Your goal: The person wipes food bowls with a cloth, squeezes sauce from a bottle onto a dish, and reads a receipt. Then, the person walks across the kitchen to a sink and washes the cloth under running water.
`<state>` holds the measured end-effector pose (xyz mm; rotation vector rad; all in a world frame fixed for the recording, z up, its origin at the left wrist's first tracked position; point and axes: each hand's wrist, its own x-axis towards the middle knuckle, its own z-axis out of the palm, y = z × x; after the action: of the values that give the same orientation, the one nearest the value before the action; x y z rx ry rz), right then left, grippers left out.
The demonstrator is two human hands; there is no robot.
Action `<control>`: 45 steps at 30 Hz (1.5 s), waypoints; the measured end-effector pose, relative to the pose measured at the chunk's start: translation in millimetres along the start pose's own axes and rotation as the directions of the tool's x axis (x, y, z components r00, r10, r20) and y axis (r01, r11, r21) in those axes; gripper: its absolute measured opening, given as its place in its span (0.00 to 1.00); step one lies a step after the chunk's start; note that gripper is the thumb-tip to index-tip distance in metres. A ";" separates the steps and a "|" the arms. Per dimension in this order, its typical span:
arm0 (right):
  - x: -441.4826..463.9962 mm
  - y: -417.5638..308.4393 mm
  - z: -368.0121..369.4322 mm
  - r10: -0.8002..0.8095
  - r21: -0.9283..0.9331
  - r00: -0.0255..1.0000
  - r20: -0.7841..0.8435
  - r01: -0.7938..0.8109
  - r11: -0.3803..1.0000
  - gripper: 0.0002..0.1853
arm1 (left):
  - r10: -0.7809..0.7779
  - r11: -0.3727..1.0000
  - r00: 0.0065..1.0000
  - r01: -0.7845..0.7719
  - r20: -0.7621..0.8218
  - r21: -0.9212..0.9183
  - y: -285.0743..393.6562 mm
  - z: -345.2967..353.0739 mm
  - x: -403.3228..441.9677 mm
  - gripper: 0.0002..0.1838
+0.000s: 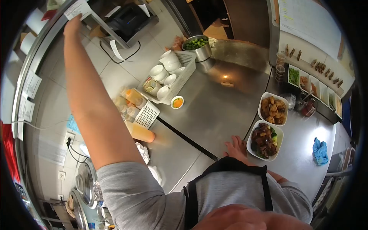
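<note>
My left arm stretches up to the far left, where my left hand [72, 26] is closed at the lower edge of a white paper ticket [78, 9] on the metal shelf rail. Part of its fingers is hidden. My right hand [236, 147] lies flat on the steel counter [214, 119], fingers spread, holding nothing. Just to its right is a white bowl of dark glazed meat with green vegetables [264, 140]. Behind that bowl stands another white bowl with browned fried pieces [273, 109].
A grey basket [184, 78] holds white bowls, beside a small bowl with orange contents [177, 102]. Sauce bottles fill a white basket [147, 115]; an orange bottle [142, 132] is nearby. A steel pot of green vegetables [197, 48], topping containers [314, 88] and a blue cloth [320, 151] surround the counter.
</note>
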<state>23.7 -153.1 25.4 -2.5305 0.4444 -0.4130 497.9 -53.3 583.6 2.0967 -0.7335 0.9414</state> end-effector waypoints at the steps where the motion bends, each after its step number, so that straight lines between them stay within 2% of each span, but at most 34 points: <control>1: 1.1 0.4 0.2 0.001 -0.001 1.000 0.007 -0.001 1.000 0.21 | -0.103 0.970 0.994 0.097 -0.019 -0.222 29.3 -3.1 -27.5 0.28; 2: 1.7 0.7 1.0 0.004 -0.002 1.000 0.016 -0.004 1.000 0.21 | -0.210 0.882 0.978 0.184 -0.013 -0.433 61.4 -7.7 -58.6 0.31; 3: 3.5 1.9 3.5 -0.009 -0.017 1.000 0.007 0.009 1.000 0.21 | -0.268 0.846 0.962 0.261 0.053 -0.464 57.5 -10.0 -52.9 0.36; 4: 5.0 4.8 6.7 -0.013 -0.034 1.000 0.003 0.013 0.999 0.21 | -0.388 0.826 0.911 0.411 0.138 -0.386 -44.2 -10.0 60.9 0.22; 5: 0.6 7.7 9.0 0.001 -0.050 1.000 0.010 -0.001 0.999 0.21 | -0.311 0.750 0.937 0.346 0.162 -0.564 11.8 -0.8 -8.7 0.38; 8: -1.4 6.8 12.6 -0.002 -0.010 0.997 -0.081 0.001 1.000 0.21 | -0.258 0.651 0.932 0.361 0.253 -0.667 3.4 19.9 -31.0 0.17; 9: -2.3 7.6 14.3 0.009 0.002 0.996 -0.092 -0.008 1.000 0.21 | -0.114 0.705 0.957 0.268 0.268 -0.657 -2.7 32.5 -55.8 0.17; 10: -3.0 8.0 13.3 0.005 -0.012 0.997 -0.081 -0.006 1.000 0.21 | -0.140 0.696 0.930 0.337 0.341 -0.634 26.0 39.3 -112.7 0.18; 11: -3.0 9.0 12.9 -0.014 -0.028 0.997 -0.071 0.012 1.000 0.21 | -0.034 0.648 0.875 0.387 0.483 -0.656 12.5 55.3 -151.0 0.20; 12: -2.4 9.9 11.6 -0.009 -0.018 0.998 -0.058 0.008 1.000 0.22 | 0.012 0.748 0.808 0.384 0.589 -0.542 -4.9 75.0 -192.6 0.21; 13: -3.0 9.9 11.0 -0.012 -0.006 0.999 -0.042 0.012 1.000 0.22 | 0.047 0.766 0.758 0.391 0.651 -0.510 15.4 79.6 -266.8 0.22; 14: -5.0 9.7 12.9 -0.006 -0.001 0.999 -0.054 0.006 1.000 0.22 | -0.112 0.797 0.675 0.499 0.729 -0.340 26.5 84.7 -329.8 0.23; 15: -5.1 9.3 15.5 -0.004 0.005 0.998 -0.070 0.005 1.000 0.22 | -0.130 0.769 0.516 0.591 0.847 -0.242 24.8 90.3 -380.7 0.23; 16: -3.3 9.8 17.4 -0.010 0.011 0.996 -0.090 0.011 1.000 0.21 | -0.146 0.745 0.459 0.634 0.876 -0.208 -0.1 111.0 -436.2 0.23; 17: -0.8 7.2 16.9 0.037 0.041 0.996 -0.075 -0.034 0.999 0.22 | -0.144 0.768 0.305 0.634 0.941 -0.088 -7.2 114.8 -478.8 0.24; 18: 4.7 1.8 14.8 0.079 0.073 0.995 -0.063 -0.075 0.995 0.22 | -0.227 0.680 0.195 0.733 0.954 0.012 -15.4 121.2 -523.9 0.23; 19: 11.2 -0.8 13.0 0.114 0.103 0.992 -0.050 -0.108 0.989 0.22 | -0.167 0.540 0.160 0.840 0.973 -0.045 -38.1 134.1 -571.4 0.21; 21: 21.5 -2.7 18.4 0.062 0.028 0.996 -0.071 -0.060 0.998 0.20 | -0.229 0.377 0.039 0.925 0.973 0.052 -26.4 121.8 -614.2 0.20; 22: 25.5 -4.4 22.3 0.031 -0.008 0.997 -0.076 -0.031 0.999 0.20 | -0.207 0.282 0.060 0.959 0.976 0.001 -22.0 114.8 -624.1 0.20; 24: 31.1 -8.7 29.2 -0.029 -0.040 0.995 -0.097 0.026 0.999 0.16 | -0.207 0.227 0.136 0.970 0.969 -0.087 -19.2 103.4 -633.9 0.19; 27: 38.5 -9.0 39.4 -0.120 -0.058 0.986 -0.119 0.113 0.992 0.15 | -0.194 0.278 0.186 0.952 0.963 -0.128 -17.1 95.6 -644.9 0.19; 31: 44.5 -4.0 53.5 -0.170 -0.135 0.985 -0.039 0.163 0.977 0.12 | -0.178 0.469 0.221 0.876 0.959 -0.114 -11.4 93.1 -649.8 0.18; 33: 46.9 -0.3 56.4 -0.173 -0.164 0.985 -0.010 0.169 0.972 0.12 | -0.054 0.793 0.486 0.552 0.872 -0.258 -13.5 99.1 -647.4 0.18; 34: 47.8 0.2 55.3 -0.169 -0.160 0.986 -0.002 0.167 0.973 0.11 | 0.050 0.896 0.581 0.333 0.813 -0.293 -14.8 102.2 -646.3 0.18; 37: 48.9 2.0 54.5 -0.172 -0.151 0.985 0.003 0.171 0.974 0.11 | -0.019 0.981 0.691 0.152 0.722 -0.120 -19.6 115.0 -651.9 0.18; 41: 52.3 2.8 51.9 -0.155 -0.121 0.988 0.010 0.155 0.980 0.10 | -0.048 0.994 0.716 0.101 0.696 -0.035 -20.2 118.5 -653.8 0.18; 45: 58.4 3.6 50.4 -0.122 -0.185 0.992 0.018 0.123 0.975 0.10 | -0.031 0.997 0.717 0.067 0.696 -0.024 -18.5 115.6 -654.4 0.19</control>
<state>94.2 -156.2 -5.9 -2.7493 0.3392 -0.4265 181.5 -1.6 1.2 2.4150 -1.0441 0.0459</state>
